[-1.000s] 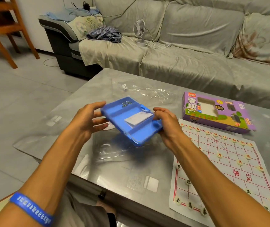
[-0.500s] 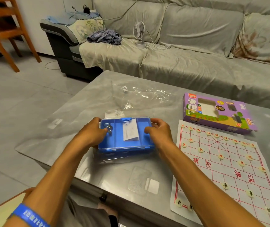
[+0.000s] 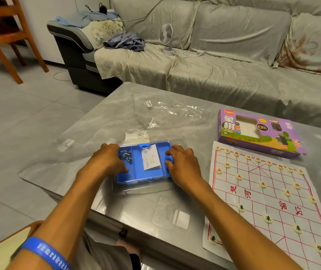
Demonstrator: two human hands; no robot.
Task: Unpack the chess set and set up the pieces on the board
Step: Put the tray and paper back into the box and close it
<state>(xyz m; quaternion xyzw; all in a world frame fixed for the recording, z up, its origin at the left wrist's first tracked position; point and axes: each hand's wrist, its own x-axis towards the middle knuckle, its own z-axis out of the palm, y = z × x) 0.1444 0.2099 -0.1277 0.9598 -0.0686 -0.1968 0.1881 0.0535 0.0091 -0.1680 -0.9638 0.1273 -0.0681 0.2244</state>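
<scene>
A blue plastic tray [image 3: 134, 170] lies flat on the table inside a clear plastic cover [image 3: 181, 142]. It holds a folded white leaflet [image 3: 151, 159] and a small metal ring piece [image 3: 125, 154]. My left hand [image 3: 108, 162] grips the tray's left end with curled fingers. At the tray's right end my right hand [image 3: 183, 165] grips the edge. To the right lies the paper xiangqi board [image 3: 257, 201] with several round cream pieces [image 3: 268, 218] standing on its lines.
The purple xiangqi box [image 3: 253, 131] lies behind the board. Crumpled clear wrapping [image 3: 175, 112] lies at the table's far middle. The grey table edge [image 3: 58, 191] runs near me. A sofa with a small white fan [image 3: 166, 38] stands behind, a wooden chair [image 3: 4, 36] far left.
The blue tray was held tilted in the air, then lowered flat onto the table. Both hands still hold its ends, and it now sits in the clear cover.
</scene>
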